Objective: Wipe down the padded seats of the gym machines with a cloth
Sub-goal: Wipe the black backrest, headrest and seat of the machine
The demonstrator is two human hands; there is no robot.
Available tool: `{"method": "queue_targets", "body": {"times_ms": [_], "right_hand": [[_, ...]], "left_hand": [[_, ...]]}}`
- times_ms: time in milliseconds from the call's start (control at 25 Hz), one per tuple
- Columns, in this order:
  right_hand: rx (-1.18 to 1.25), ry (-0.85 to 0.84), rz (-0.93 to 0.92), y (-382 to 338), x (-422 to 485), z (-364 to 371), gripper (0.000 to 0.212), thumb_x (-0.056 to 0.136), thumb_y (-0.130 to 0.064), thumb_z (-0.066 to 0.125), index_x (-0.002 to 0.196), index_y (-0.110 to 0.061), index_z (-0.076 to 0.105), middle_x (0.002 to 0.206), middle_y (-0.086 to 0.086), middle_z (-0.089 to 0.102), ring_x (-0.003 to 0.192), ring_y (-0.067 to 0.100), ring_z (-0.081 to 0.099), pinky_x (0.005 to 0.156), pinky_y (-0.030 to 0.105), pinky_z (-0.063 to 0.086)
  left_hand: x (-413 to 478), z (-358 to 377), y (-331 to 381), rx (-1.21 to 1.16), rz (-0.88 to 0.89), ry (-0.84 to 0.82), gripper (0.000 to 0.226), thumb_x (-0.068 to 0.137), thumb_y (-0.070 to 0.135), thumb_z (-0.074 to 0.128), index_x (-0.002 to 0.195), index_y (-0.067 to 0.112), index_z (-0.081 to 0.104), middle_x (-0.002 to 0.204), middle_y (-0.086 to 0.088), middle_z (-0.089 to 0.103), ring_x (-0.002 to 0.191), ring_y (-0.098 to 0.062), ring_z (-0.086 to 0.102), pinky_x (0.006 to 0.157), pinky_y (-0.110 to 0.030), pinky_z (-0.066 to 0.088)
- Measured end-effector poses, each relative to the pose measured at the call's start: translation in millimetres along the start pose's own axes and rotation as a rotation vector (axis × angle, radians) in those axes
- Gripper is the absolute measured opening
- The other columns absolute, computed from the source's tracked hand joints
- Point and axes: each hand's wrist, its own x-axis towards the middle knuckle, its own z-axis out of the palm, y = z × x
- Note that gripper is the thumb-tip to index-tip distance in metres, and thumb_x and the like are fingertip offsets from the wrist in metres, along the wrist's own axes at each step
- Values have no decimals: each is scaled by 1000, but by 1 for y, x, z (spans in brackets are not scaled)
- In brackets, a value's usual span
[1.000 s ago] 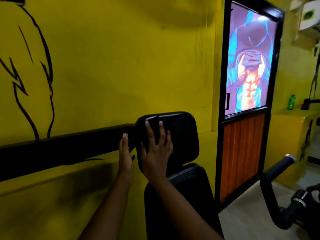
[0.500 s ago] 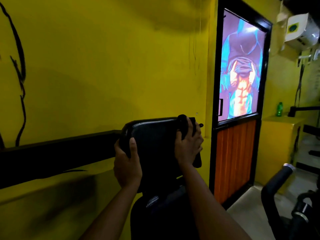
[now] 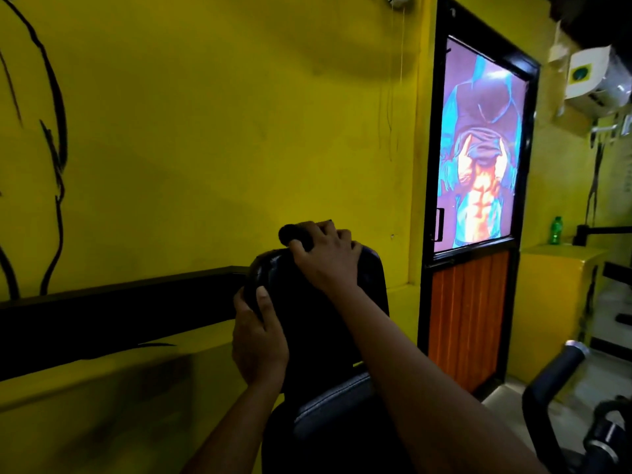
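A black padded upper pad (image 3: pixel 307 319) of a gym machine stands in front of the yellow wall, with a second black pad (image 3: pixel 328 405) below it. My left hand (image 3: pixel 258 340) grips the upper pad's left edge, thumb on the front face. My right hand (image 3: pixel 325 258) rests on the pad's top edge, its fingers curled round a dark wad that looks like a cloth (image 3: pixel 292 234). The wad sticks out to the left of my fingers. My right forearm crosses the front of the pad and hides part of it.
A black rail (image 3: pixel 119 313) runs along the yellow wall on the left. To the right is a door (image 3: pixel 468 319) with a poster panel. A green bottle (image 3: pixel 556 230) stands on a yellow ledge (image 3: pixel 554 268). A black machine handle (image 3: pixel 554 374) curves up at lower right.
My right hand went from lying flat on the pad's front to its right top corner, then left along the top edge with the dark wad. My left hand took hold of the left edge.
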Motion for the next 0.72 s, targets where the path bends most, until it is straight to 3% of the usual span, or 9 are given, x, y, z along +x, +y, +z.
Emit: {"method": "queue_targets", "body": {"times_ms": [120,200,280,480,720], "right_hand": [[40,-12,-301,-25,-20,10,51,85,-52,37,132,-34,45,138,0,41,126,28,31,98,44,24],[30,-6,-365,-26,-26,12,64,76,-60,26,131,-35,46,136,-2,43,123,26,34,95,42,26],[-13,10,-266,-11,-6,8,67,76,-63,24,130,-33,48,133,0,46,121,27,38,95,42,28],[-40,-50,-37,57,36,-4,43,92,-49,44,129,-29,51,131,4,48,118,30,42,95,44,32],[474,4,236,111,34,-5,58,79,-54,42,132,-31,49,131,8,54,117,31,50,95,41,40]], "left_hand": [[0,-3,0,-43,43,-36,70,84,61,17,131,16,43,102,-17,66,79,-37,62,50,-30,33],[-2,-4,2,-42,40,-35,71,83,61,20,132,16,42,106,-16,66,83,-37,63,52,-30,33],[-1,-4,2,-16,30,-28,77,80,67,22,135,16,40,113,-16,64,92,-37,63,59,-33,39],[-1,-5,-1,-10,69,-74,100,66,81,16,139,15,36,120,-14,62,99,-35,62,68,-37,46],[-2,-5,-1,11,81,-57,97,70,79,21,141,15,34,127,-16,59,107,-37,60,75,-41,48]]}}
